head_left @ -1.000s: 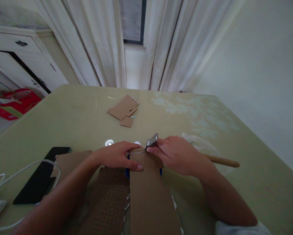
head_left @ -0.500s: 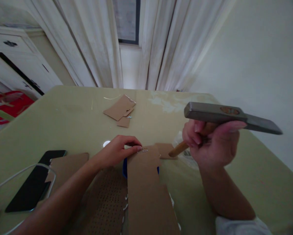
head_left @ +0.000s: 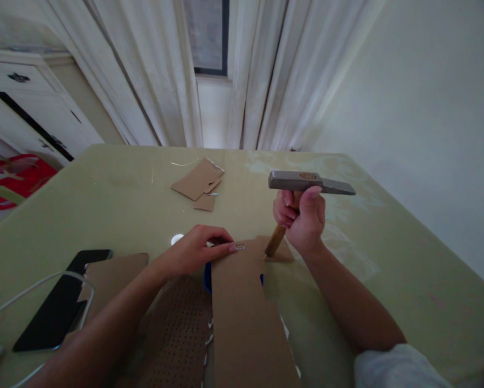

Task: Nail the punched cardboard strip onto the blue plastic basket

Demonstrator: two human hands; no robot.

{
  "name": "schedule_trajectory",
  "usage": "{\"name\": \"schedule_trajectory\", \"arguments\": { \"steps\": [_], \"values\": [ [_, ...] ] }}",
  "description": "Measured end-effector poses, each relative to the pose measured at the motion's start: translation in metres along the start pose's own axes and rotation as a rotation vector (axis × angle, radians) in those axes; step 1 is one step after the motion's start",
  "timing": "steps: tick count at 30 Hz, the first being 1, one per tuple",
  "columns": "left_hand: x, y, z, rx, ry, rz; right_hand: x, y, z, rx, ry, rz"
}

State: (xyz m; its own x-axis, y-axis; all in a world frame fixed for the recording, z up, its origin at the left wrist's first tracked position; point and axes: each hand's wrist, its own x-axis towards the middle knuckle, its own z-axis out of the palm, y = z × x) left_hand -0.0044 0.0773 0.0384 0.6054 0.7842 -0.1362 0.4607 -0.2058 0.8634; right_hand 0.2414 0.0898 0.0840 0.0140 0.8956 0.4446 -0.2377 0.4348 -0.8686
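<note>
My right hand (head_left: pixel 305 221) is wrapped round the hammer (head_left: pixel 294 179) close under its steel head, thumb along the head. The wooden handle slants down, its end near the cardboard. My left hand (head_left: pixel 201 247) grips the far left corner of a long brown cardboard strip (head_left: pixel 242 318), thumb on top; some fingers are hidden. Beside the thumb tip, small dark holes and shiny specks (head_left: pixel 240 247) form short rows in the cardboard. Beneath the strip, a blue object (head_left: pixel 207 277) shows at both sides, mostly covered.
A perforated cardboard piece (head_left: pixel 177 328) lies left of the strip. Further left are a black phone (head_left: pixel 60 307), a white cable (head_left: pixel 40 280) and more cardboard (head_left: pixel 116 275). Cardboard scraps (head_left: pixel 197 180) lie farther back; clear plastic (head_left: pixel 347 248) lies to the right.
My right hand has moved left and away from me with the hammer, toward the cardboard strip's far end. My left hand has stayed in place on the strip.
</note>
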Motion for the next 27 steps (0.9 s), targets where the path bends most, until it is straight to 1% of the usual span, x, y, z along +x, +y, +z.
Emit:
{"name": "schedule_trajectory", "arguments": {
  "steps": [3,6,8,11,12,14,19,24,27],
  "values": [
    [0.001,-0.003,0.004,-0.023,-0.01,0.032,0.001,0.001,0.0,0.002,-0.053,0.027],
    [0.005,-0.012,0.013,-0.102,-0.016,0.055,0.001,0.002,0.0,-0.02,-0.059,0.043],
    [0.008,-0.02,0.02,-0.262,-0.041,-0.005,0.0,0.002,0.0,-0.022,-0.062,0.042],
    [0.012,-0.028,0.031,-0.581,-0.067,-0.151,0.0,0.001,0.0,-0.024,-0.08,0.042],
    [0.012,-0.03,0.033,-0.661,-0.065,-0.186,0.0,0.001,0.0,-0.023,-0.085,0.043],
    [0.012,-0.03,0.036,-0.751,-0.057,-0.216,0.0,0.002,-0.001,-0.014,-0.091,0.044],
    [0.011,-0.027,0.034,-0.742,-0.069,-0.208,0.002,0.005,-0.003,0.025,-0.097,0.033],
    [0.012,-0.029,0.033,-0.72,-0.07,-0.196,0.003,0.004,-0.003,-0.009,-0.085,0.048],
    [0.012,-0.029,0.034,-0.724,-0.072,-0.188,0.004,0.004,-0.003,0.016,-0.099,0.039]
  ]
}}
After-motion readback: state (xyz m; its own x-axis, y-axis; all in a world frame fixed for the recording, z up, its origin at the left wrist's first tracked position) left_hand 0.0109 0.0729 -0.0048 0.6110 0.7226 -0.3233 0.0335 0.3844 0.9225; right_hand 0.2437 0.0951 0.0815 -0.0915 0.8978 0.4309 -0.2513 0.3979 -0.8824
